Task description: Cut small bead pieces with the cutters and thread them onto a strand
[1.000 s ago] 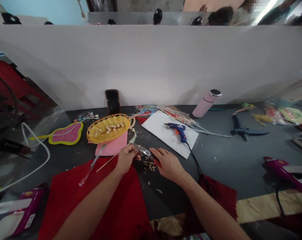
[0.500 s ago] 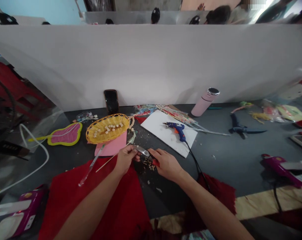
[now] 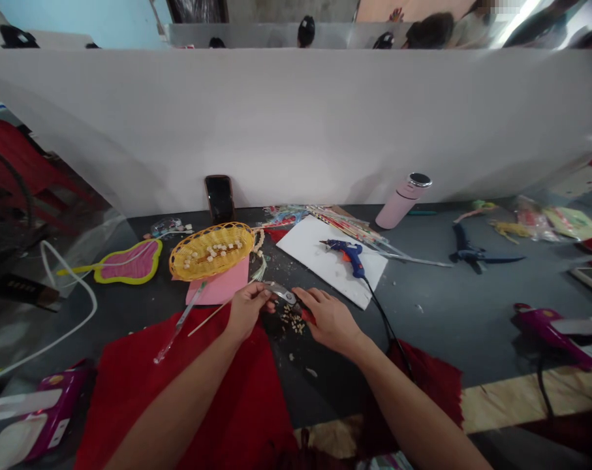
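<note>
My right hand (image 3: 332,321) is closed around the red handles of pruning shears (image 3: 282,292), whose silver blades point left. Close to the blade tips, my left hand (image 3: 247,310) pinches a thin wooden stick (image 3: 210,318), which sticks out to the lower left over red cloth. Its far end between the fingers and blades is too small to make out. Small cut wooden bits (image 3: 292,321) lie scattered on the dark table just under the shears. Behind my left hand stands a yellow woven basket (image 3: 190,251) with several small pale pieces in it.
A blue glue gun (image 3: 347,251) rests on a white board (image 3: 305,241), its cord trailing toward me. Red cloth (image 3: 188,405) covers the front left. A pink bottle (image 3: 402,202) and a phone (image 3: 220,199) stand by the white partition (image 3: 296,124). Purple devices (image 3: 560,333) sit at both sides.
The shears and my right hand have shifted very slightly, and the handles look a little further apart. My left hand stays nearly in place with the stick.
</note>
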Demonstrator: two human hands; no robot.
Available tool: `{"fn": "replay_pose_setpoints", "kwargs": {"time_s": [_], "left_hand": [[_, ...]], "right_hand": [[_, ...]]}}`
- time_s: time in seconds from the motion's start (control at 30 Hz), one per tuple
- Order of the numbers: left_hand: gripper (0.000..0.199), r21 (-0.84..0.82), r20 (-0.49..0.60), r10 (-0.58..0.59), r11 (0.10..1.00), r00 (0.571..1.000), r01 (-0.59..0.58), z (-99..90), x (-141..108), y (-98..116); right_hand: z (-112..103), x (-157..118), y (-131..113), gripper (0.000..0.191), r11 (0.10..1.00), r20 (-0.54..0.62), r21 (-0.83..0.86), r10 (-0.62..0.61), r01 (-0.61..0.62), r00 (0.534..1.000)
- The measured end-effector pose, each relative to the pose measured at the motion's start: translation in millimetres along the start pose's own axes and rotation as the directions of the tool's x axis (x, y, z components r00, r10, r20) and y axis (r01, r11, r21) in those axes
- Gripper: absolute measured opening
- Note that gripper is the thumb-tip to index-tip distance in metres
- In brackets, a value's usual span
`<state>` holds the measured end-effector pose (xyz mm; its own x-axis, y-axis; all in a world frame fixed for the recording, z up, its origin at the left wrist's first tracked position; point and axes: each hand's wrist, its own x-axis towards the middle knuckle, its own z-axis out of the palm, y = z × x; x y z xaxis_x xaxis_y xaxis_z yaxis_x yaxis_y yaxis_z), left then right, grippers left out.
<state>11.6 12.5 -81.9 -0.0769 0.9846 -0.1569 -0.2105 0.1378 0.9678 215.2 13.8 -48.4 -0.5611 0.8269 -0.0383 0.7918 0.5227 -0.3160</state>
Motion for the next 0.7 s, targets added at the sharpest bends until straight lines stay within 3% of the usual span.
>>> {"fn": "replay_pose_setpoints", "kwargs": {"time_s": [0.3, 0.7], "left_hand": [[0.022, 0.051, 0.035, -0.004, 0.999, 0.999, 0.002, -1.0, -1.0, -1.2], [0.023, 0.047, 0.023, 0.028, 0.998, 0.999, -0.029, 1.5, -3.2, -0.1]], "right_hand": [[-7.9, -0.1, 4.0, 0.057, 0.997, 0.033, 0.066, -0.053, 0.051, 0.998], [-0.3, -0.1, -3.5, 0.057, 0.998, 0.013, 0.063, 0.028, -0.029, 1.0]]}}
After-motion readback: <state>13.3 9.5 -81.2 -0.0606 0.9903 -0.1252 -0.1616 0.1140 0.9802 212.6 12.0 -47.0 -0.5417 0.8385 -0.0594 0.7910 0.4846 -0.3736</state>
